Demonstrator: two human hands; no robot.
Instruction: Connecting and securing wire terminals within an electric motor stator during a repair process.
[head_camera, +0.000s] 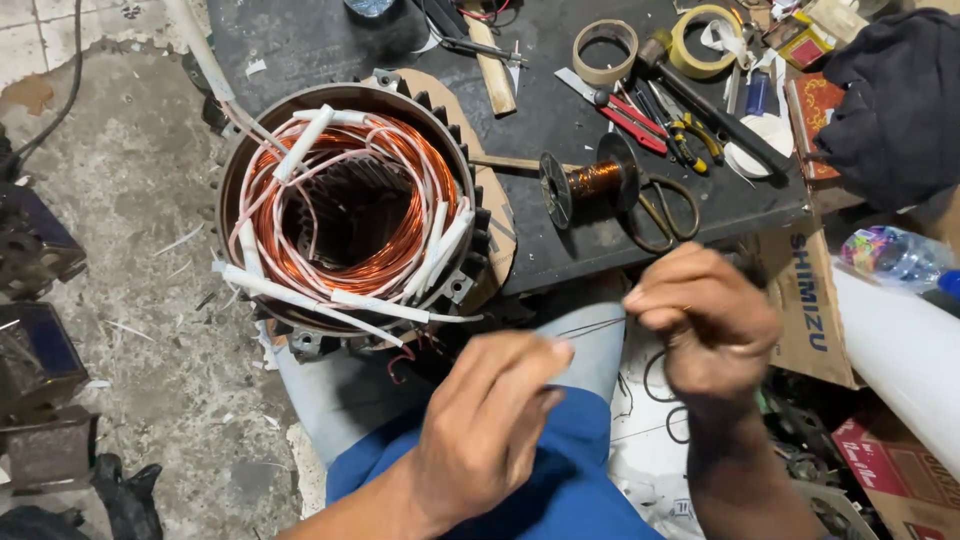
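While the head camera is looking down, both hands are working a thin dark wire (592, 325) over the person's lap. Left hand (487, 425) is sitting low centre, fingers curled in and pinching the near end of that wire at the fingertips. Right hand (705, 315) is sitting slightly higher and to the right, fingers closed tight, thumb and forefinger pinching the other end. Wire is running nearly level between the two hands, just in front of the desk edge.

Motor stator (350, 210) is sitting just left of the hands, leaning against the desk (560, 230), opening facing up. Copper windings (385, 250) are ringing its bore, with white insulating sleeves (300, 145) lying across and around them. Neither hand is touching the stator.

On the desk a spool of copper wire (590, 180) is lying on its side, with scissors (665, 210) just beside it. Further back two tape rolls (605, 50), red-handled pliers (635, 120) and a hammer (715, 110) are lying close together. Dark cloth (895, 100) is covering the far right corner. Cardboard box (805, 300) is standing just right of the right hand. Floor (130, 200) on the left is bare concrete, stained.
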